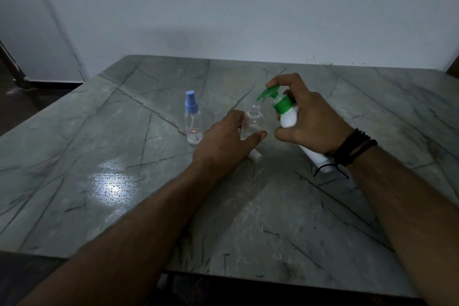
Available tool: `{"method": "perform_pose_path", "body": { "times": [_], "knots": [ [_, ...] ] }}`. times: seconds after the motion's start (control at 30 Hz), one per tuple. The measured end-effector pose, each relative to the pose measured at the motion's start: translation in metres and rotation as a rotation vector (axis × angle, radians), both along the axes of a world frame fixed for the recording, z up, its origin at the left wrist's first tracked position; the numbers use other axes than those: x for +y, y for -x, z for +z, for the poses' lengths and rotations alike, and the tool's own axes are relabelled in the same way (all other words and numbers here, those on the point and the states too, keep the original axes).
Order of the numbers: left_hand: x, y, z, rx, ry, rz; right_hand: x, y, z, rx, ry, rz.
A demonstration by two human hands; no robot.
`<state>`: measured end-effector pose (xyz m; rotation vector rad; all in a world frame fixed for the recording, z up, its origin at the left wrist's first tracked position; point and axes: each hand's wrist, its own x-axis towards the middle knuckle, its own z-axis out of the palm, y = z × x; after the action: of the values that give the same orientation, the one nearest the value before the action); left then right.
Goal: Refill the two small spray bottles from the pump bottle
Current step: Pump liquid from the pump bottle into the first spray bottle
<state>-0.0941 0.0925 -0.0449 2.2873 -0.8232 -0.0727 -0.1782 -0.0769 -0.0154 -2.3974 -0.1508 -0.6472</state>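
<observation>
The right hand [310, 122] grasps the white pump bottle [289, 117] and holds it tilted above the desk [99, 131]. One finger lies on its green pump top [269, 93], and the spout points down toward the open bottle [253, 122]. This small clear bottle has no cap and stands on the desk. The left hand [223, 141] grasps it from the side. The other small bottle [192, 119] stands just left of that hand, with its blue spray cap [191, 102] on. A white cap [255, 156] lies on the desk under the left hand.
</observation>
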Motion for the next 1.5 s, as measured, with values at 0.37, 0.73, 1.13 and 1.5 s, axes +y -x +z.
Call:
{"method": "perform_pose_path", "body": {
  "times": [0.37,0.73,1.13,1.5],
  "knots": [
    [0.0013,0.0014,0.0001,-0.002,0.020,-0.005,-0.0002,0.0004,-0.0003,-0.006,0.003,-0.008],
    [0.0009,0.0016,0.0002,-0.002,0.023,0.001,0.0006,0.0000,-0.0001,0.006,0.001,0.000],
    [-0.0009,-0.0021,-0.0028,-0.012,0.010,0.001,-0.0011,-0.0009,-0.0009,-0.014,0.001,0.009],
    [-0.0009,0.0012,0.0011,-0.008,-0.007,0.006,-0.0016,-0.0002,-0.0010,-0.018,0.014,0.008]
  ]
}}
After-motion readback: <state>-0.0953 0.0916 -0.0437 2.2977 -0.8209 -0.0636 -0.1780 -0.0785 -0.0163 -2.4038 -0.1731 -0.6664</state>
